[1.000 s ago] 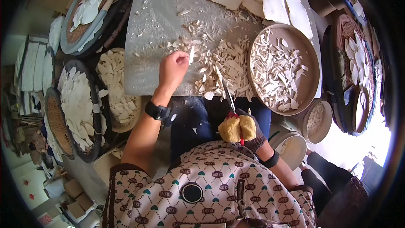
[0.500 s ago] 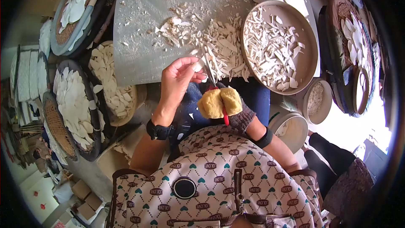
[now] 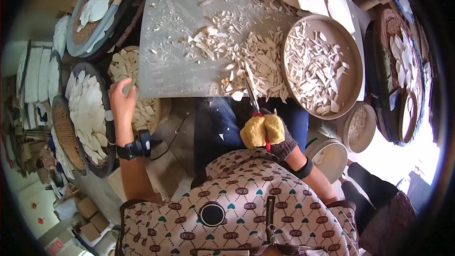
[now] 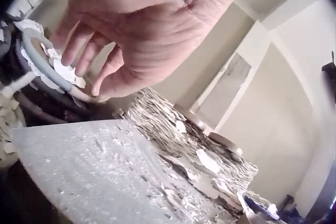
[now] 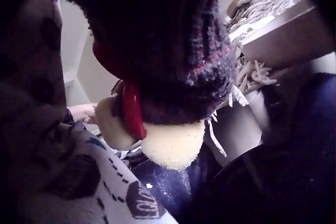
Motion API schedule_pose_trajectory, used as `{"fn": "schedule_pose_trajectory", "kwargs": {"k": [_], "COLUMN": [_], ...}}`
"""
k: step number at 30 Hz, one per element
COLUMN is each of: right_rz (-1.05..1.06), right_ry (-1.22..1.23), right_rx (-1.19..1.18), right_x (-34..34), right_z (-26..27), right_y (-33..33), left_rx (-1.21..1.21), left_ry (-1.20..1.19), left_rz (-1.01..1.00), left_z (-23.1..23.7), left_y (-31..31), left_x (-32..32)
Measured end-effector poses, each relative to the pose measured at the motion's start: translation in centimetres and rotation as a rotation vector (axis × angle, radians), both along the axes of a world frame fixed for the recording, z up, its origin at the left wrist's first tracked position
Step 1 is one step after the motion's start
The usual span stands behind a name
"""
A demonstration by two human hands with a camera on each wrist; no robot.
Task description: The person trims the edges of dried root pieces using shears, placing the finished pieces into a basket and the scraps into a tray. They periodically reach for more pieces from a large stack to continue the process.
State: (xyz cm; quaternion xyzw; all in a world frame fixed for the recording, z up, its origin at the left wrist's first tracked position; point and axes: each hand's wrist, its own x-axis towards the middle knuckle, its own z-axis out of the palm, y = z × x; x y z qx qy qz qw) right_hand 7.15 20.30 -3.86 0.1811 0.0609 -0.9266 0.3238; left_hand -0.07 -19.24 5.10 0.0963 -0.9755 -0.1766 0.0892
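My bare left hand (image 3: 122,104) is over the basket of white flat pieces (image 3: 144,114), at the left of the table. In the left wrist view its fingers (image 4: 84,43) are loosely spread, with nothing between them. My right hand (image 3: 284,146), in a dark knitted glove, grips scissors (image 3: 251,96) just off the table's near edge. Yellow sponge (image 3: 254,132) pads the scissors' red handles (image 5: 133,109). The blades point away from me, their tips over a heap of cut white slivers (image 3: 261,61).
A round tray (image 3: 348,85) of cut slivers stands on the right of the grey table (image 3: 166,66). Large white sheets (image 3: 310,4) lie at the far side. Wicker trays (image 3: 90,114) stand at the left; smaller tubs (image 3: 327,161) sit low on the right.
The left hand held a white piece beside the blades half a second ago; now it has swung left to the basket without it. The right hand still grips the scissors near the table edge.
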Motion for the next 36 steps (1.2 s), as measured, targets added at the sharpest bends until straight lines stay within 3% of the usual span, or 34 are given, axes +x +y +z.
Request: {"fn": "schedule_pose_trajectory", "kwargs": {"k": [1,3,5,7,8,9,11,12,13,14,17,18,19,20,21,23,24,25,28,31,34,36], "right_rz": [0.003,0.080,0.189,0.190,0.168,0.217,0.252,0.242,0.241,0.244,0.210,0.149,0.074,0.134,0.142,0.144,0.086,0.088,0.109,0.081,0.242,0.241], "right_ry": [-0.077,0.018,0.084,0.364,0.169,0.568,0.851,0.503,0.587,0.660,0.665,0.311,-0.039,-0.211,-0.049,0.295,0.257,0.357,0.143,-0.015,0.580,0.706], "right_rx": [0.016,-0.180,-0.013,0.385,0.229,0.725,0.975,0.743,0.788,0.828,0.885,0.409,-0.062,-0.196,-0.005,0.383,0.291,0.424,0.412,0.170,0.956,1.102], "right_x": [0.0,0.1,-0.5,0.8,0.6,0.0,-0.5,0.1,-0.1,-0.1,0.7,1.5,1.3,1.2,1.7,1.0,1.2,1.3,1.6,1.6,1.4,0.3], "right_z": [0.2,-0.9,0.3,-2.0,-1.5,1.4,2.4,0.8,0.4,0.1,0.6,-1.9,-2.8,-3.3,-3.4,-0.8,-1.3,-1.0,-1.7,-2.8,-2.5,-0.6], "right_y": [0.0,-0.5,-0.7,-0.2,-0.6,-0.5,0.1,0.0,0.2,0.6,0.8,1.0,0.7,0.9,1.3,1.6,1.5,1.6,1.5,1.1,1.9,2.2], "left_rx": [-0.021,0.339,0.412,0.173,0.127,0.077,0.048,0.083,0.116,0.126,0.449,0.738,0.889,0.943,0.996,0.972,0.958,0.886,0.742,0.567,-0.151,-0.293], "left_ry": [0.063,0.014,-0.090,-0.026,0.030,0.080,-0.013,-0.087,-0.174,-0.105,-0.309,-0.386,-0.362,-0.424,-0.481,-0.583,-0.626,-0.550,-0.345,-0.155,0.344,0.392], "left_rz": [-0.062,-0.077,-0.024,-0.087,-0.164,-0.238,-0.333,-0.400,-0.464,-0.492,-0.387,-0.265,-0.275,-0.239,-0.207,-0.288,-0.335,-0.366,-0.387,-0.401,-0.439,-0.436], "left_z": [0.3,-0.7,-2.0,-5.1,-8.0,-10.0,-6.6,-6.2,-6.2,-6.5,-7.9,-7.3,-7.3,-7.0,-6.5,-6.4,-6.2,-5.4,-3.7,-5.1,-5.3,-6.2], "left_y": [0.4,3.5,6.9,9.3,10.1,11.1,16.1,17.3,18.1,18.6,17.7,17.6,17.3,17.0,16.7,15.6,15.4,15.7,16.6,17.5,20.4,21.0], "left_x": [-1.2,-4.5,-8.5,-12.8,-14.3,-15.5,-14.2,-14.2,-13.9,-13.5,-14.1,-13.7,-13.6,-13.3,-13.4,-13.5,-14.0,-15.0,-18.7,-25.3,-28.8,-31.1]}}
